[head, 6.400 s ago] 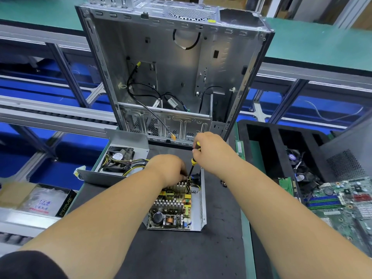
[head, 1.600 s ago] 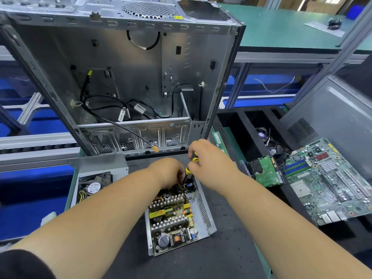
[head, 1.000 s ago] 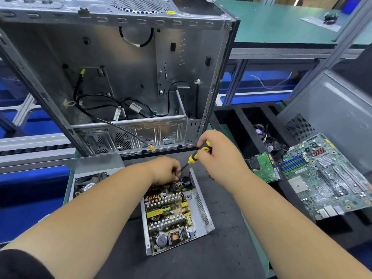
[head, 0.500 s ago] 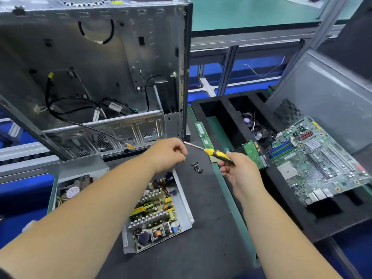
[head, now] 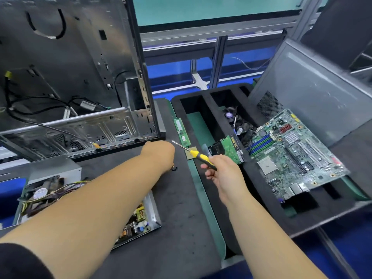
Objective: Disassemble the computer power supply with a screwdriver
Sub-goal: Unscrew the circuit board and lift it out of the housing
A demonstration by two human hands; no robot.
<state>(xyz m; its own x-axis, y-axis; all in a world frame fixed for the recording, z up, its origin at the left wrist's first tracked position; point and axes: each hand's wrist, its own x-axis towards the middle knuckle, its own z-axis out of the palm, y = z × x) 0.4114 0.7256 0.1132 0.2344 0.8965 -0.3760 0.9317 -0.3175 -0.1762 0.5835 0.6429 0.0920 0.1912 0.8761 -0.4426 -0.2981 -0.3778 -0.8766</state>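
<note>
Two bare hands work above a black mat (head: 181,228). The right hand (head: 222,174) has its fingers curled round the yellow and black handle of a thin screwdriver (head: 198,156), which it holds in the air; the metal shaft points up and to the left, and its tip is near the left hand (head: 161,156). The left hand reaches forward with its back to the camera, so I cannot tell if its fingers pinch something. Some small dark screws (head: 174,168) lie on the mat just beside this hand. The opened grey metal power supply (head: 150,214), with its circuit board full of coloured parts, lies on the mat under the left forearm, which hides most of it. To its left stands a grey metal cover with a fan and yellow wires (head: 46,190). Behind the hands, the empty silver computer case (head: 80,77) stands open. At the right, a black foam tray (head: 201,93) carries a green motherboard (head: 296,152).
</note>
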